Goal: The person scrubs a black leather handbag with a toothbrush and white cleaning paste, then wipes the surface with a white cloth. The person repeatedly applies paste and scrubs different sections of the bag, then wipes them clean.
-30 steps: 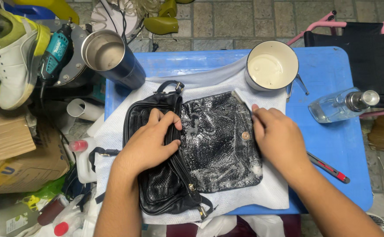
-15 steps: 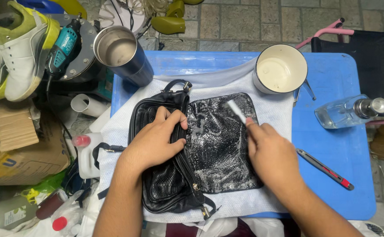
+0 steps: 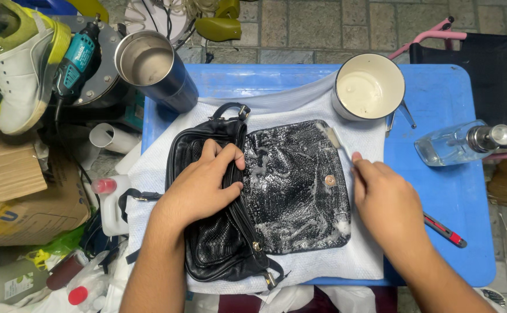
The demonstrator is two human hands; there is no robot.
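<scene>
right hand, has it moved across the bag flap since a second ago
Yes. The right hand has slid right, off the wet flap toward its edge nearest the red pen, brush tip still on the flap.
</scene>
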